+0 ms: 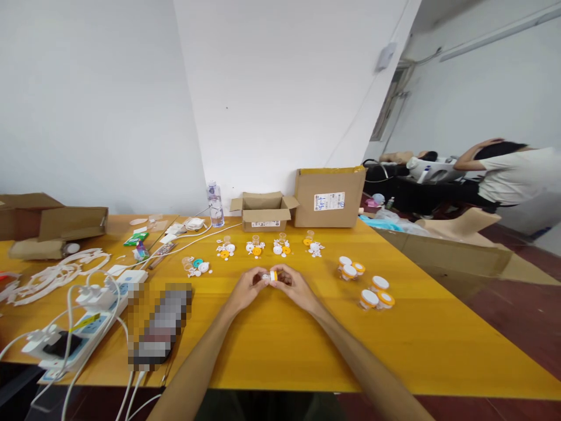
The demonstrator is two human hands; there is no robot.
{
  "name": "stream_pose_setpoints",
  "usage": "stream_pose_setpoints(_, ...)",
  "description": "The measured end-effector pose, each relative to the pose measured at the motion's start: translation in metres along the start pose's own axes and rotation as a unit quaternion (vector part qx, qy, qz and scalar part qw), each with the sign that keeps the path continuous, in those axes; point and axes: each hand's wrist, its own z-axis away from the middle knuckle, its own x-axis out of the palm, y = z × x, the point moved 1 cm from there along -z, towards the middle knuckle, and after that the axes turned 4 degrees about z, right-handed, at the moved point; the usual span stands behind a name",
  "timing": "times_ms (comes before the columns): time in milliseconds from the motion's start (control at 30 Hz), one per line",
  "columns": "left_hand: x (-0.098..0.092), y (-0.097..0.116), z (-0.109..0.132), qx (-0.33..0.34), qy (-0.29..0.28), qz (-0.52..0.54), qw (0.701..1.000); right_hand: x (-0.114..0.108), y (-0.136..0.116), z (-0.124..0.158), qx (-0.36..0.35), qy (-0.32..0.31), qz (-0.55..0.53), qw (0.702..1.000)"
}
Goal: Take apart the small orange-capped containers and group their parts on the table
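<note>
Left hand [249, 287]: just below the frame's centre, we pinch a small white part [265, 276].
Right hand [295, 285]: beside it, we grip an orange-and-white cap [274, 275]; whether cap and part touch, we cannot tell.
Loose parts [256, 251]: we have five clusters, above and left of our hands.
Capped jars [369, 299]: we see six, right of centre.

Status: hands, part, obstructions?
Left hand, right hand fingering small orange-and-white piece. Loose parts beyond on tabletop. Nothing visibly blocking the hands.
</note>
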Motion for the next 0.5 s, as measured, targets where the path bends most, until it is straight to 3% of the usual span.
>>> stream_pose_setpoints(500, 0.002, 0.0034, 0.0008, 0.022, 0.029, -0.037, 0.999, 0.0041, -0.0017, 0.0035, -0.019, 0.018, 0.042, 0.999)
